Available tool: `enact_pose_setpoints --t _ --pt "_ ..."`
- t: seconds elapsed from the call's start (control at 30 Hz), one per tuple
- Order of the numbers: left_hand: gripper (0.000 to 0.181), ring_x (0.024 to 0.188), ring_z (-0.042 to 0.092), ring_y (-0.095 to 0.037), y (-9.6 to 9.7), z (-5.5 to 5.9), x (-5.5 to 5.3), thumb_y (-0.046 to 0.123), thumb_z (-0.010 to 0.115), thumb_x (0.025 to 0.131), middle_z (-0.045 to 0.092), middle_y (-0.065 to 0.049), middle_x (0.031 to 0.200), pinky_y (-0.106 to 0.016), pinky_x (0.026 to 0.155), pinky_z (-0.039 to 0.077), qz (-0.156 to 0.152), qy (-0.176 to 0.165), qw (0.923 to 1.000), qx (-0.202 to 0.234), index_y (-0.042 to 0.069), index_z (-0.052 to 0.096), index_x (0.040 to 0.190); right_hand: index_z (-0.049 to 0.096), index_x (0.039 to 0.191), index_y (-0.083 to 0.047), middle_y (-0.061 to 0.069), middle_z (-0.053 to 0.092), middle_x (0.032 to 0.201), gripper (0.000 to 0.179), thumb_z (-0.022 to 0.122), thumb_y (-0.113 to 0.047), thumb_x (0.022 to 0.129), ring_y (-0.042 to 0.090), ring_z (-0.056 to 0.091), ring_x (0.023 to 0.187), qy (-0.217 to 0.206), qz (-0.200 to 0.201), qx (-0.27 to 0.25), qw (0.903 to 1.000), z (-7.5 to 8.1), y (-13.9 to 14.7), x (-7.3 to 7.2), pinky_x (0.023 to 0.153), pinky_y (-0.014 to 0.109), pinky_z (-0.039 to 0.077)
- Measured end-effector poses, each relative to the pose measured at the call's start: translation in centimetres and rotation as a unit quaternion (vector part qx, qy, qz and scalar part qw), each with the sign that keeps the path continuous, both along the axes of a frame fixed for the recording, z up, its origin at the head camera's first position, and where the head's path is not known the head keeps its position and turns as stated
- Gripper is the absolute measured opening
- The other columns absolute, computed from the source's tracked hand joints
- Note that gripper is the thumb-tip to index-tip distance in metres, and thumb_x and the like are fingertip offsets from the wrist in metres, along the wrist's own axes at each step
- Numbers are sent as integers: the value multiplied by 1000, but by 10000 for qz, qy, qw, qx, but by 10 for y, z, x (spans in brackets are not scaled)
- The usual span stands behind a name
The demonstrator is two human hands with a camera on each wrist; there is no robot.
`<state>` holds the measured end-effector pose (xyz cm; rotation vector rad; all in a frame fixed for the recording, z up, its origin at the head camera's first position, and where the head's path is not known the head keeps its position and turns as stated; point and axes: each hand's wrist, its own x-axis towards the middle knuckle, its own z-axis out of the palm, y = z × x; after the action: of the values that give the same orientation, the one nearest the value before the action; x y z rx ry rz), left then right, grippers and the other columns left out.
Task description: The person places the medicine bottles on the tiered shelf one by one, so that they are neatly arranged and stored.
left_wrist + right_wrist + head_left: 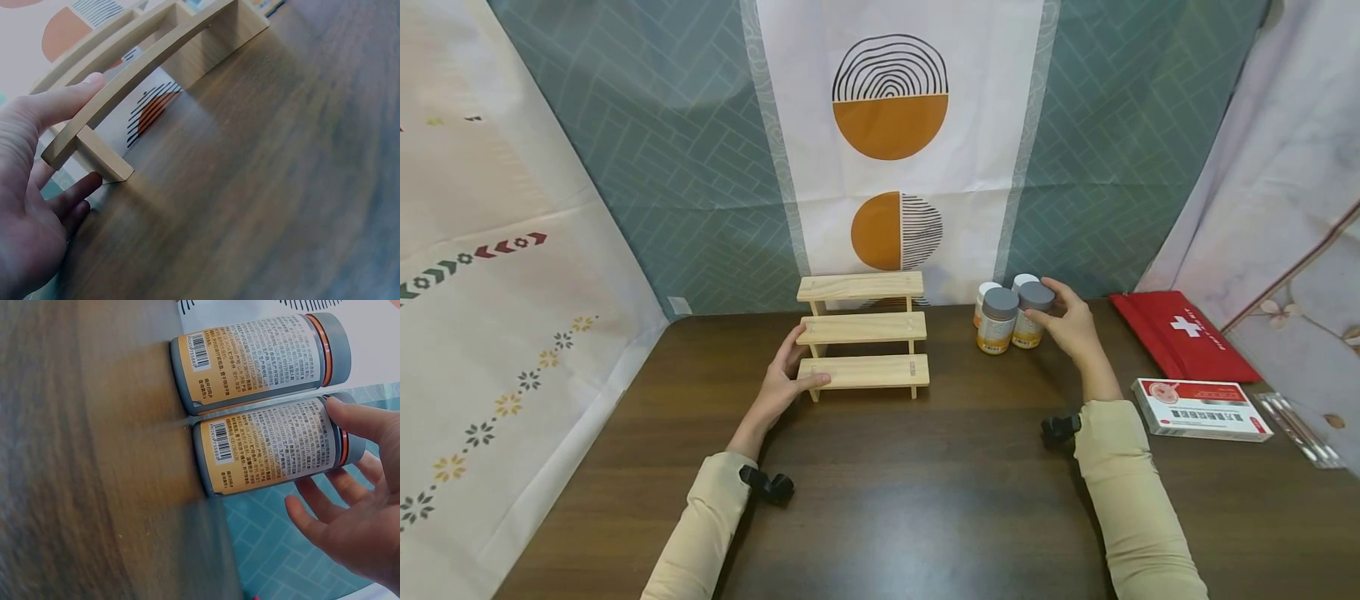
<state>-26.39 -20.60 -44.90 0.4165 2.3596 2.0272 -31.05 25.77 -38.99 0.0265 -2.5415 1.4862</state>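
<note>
Grips with left fingers (790, 343), at their right, a pale wooden three-step stand (862, 370), probably for steadiness, and pinches with right fingers (362, 420) a grey-capped, orange-labelled cylindrical bottle (272, 447) by its top, seemingly for control.

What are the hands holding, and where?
The left hand grips the pale wooden stepped shelf by its lowest step's left end; the right hand holds the front right round grey bottle near its cap.

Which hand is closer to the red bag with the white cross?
Right. The right hand is left of the red bag, at a gray-lidded bottle; the left hand is farther left, at the wooden stand's end.
</note>
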Motion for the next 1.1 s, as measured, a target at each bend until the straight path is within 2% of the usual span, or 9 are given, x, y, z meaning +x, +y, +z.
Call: enact_pose_setpoints --t 0.43,0.67,0.8,0.9,0.97,1.1 --pt "95 151 18 -30 0 -2 0 3 71 87 34 -14 157 -56 122 11 -10 4 10000 -22 30 13 157 41 147 -4 26 50 141 67 72 -10 88 39 48 128 96 -248 -153 9995 2 -1 1 106 51 41" --pt "95 151 19 -31 -1 -1 0 2 70 87 35 -16 156 -57 121 13 4 54 10000 -12 29 12 157 44 145 -4 22 50 144 65 72 -9 86 34 51 125 146 -419 -311 9985 10 0 3 107 47 42" --pt "95 150 22 -31 -2 0 1 2 70 87 38 -16 154 -56 121 14 -14 97 9999 -26 29 12 157 44 145 -5 21 51 144 65 73 -12 87 25 53 118 167 -480 -267 9983 16 2 6 98 31 47" --pt "95 148 25 -31 -3 1 1 2 71 87 39 -17 153 -56 120 18 -11 114 9999 -23 30 13 157 44 145 -5 21 51 143 65 73 -13 87 10 53 107 219 -533 -288 9979 19 5 7 87 17 43" --pt "95 148 26 -32 -3 0 0 2 70 87 39 -17 152 -56 120 18 1 98 9999 -23 31 13 157 44 145 -6 21 51 143 66 73 -13 87 3 50 101 254 -562 -312 9976 21 7 9 83 13 40" --pt "95 149 23 -33 -1 -1 1 1 70 87 36 -16 154 -58 120 17 -23 43 10000 -36 29 11 157 42 147 -7 21 49 145 67 72 -15 88 0 49 99 273 -605 -378 9971 24 11 15 82 12 40"
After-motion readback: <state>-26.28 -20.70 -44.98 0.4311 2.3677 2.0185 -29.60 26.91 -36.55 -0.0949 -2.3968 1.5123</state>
